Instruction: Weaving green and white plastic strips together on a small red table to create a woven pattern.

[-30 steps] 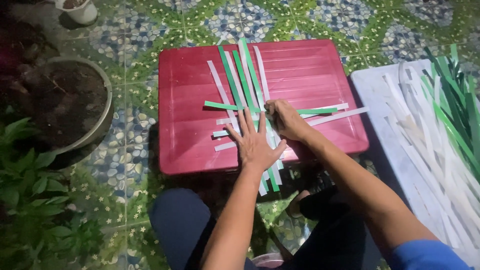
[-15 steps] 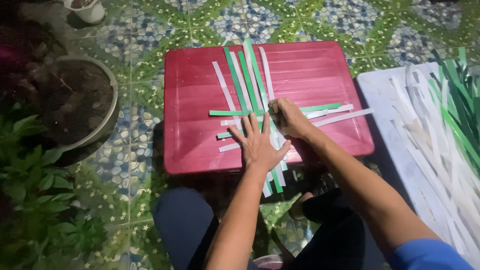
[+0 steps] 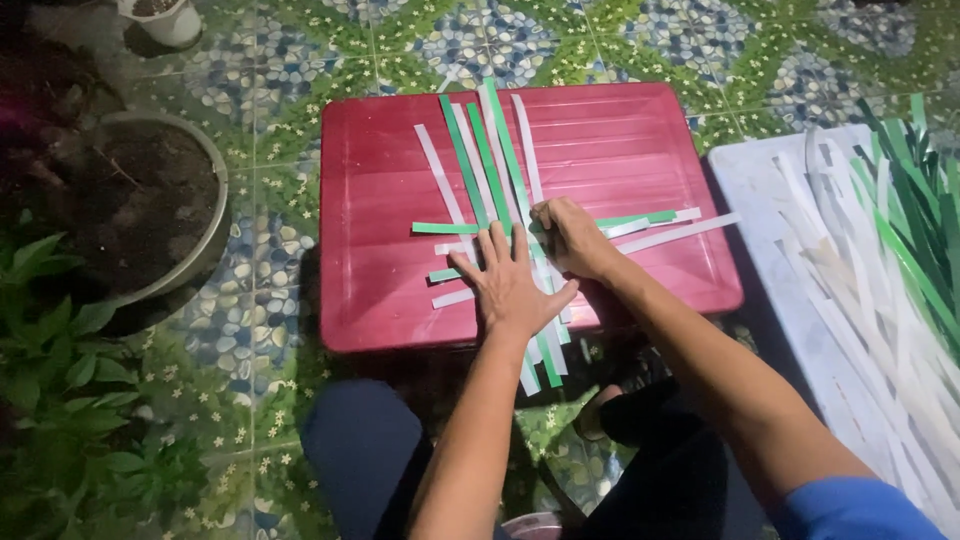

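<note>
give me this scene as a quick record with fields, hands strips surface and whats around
left hand: flat, fingers spread, pressing on the woven strips
right hand: fingers curled at the strip crossing, grip not clear
strips: long green and white flat strips, interlaced, lengthwise ones crossed by sideways ones
surface: red rectangular plastic lid on patterned tile floor
right side: white tray with a loose pile of spare strips
left side: round pot of soil, leafy green plants

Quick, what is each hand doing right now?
Left hand: open, pressed flat on the woven strips.
Right hand: fingers curled, pinching a strip where they cross on the red lid.
</note>
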